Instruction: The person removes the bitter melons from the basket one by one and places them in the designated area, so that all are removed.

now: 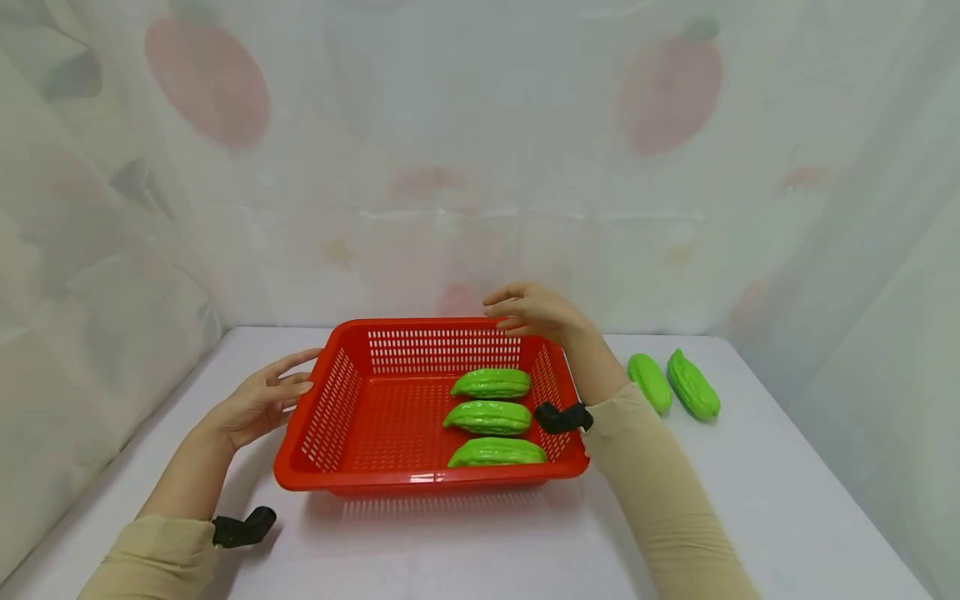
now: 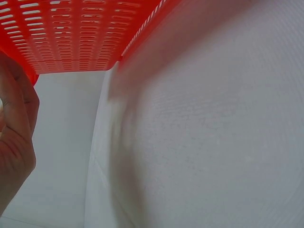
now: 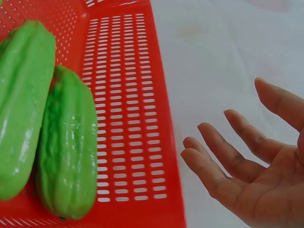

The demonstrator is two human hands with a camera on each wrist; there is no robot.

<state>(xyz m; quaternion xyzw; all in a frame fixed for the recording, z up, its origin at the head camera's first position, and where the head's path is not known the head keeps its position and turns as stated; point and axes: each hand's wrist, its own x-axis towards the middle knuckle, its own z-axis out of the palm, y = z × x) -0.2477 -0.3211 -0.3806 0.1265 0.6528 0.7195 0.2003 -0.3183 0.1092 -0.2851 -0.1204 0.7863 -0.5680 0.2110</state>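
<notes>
A red plastic basket [image 1: 390,417] with slotted walls stands on the table. Inside it, along the right side, three green bitter melons lie in a row: a back one [image 1: 491,383], a middle one [image 1: 489,417] and a front one [image 1: 497,452]. My left hand [image 1: 262,400] is at the basket's left rim, its fingers extended against the outside of that wall. Over the back right corner hovers my right hand [image 1: 536,312], fingers spread and slightly bent. The right wrist view shows this hand [image 3: 251,171] just beyond the basket wall [image 3: 126,109], with nothing in its grasp.
Two more bitter melons lie on the white table right of the basket, one nearer [image 1: 649,383] and one farther right [image 1: 693,385]. A pale printed curtain [image 1: 465,250] hangs behind the table, with similar sheets at both sides.
</notes>
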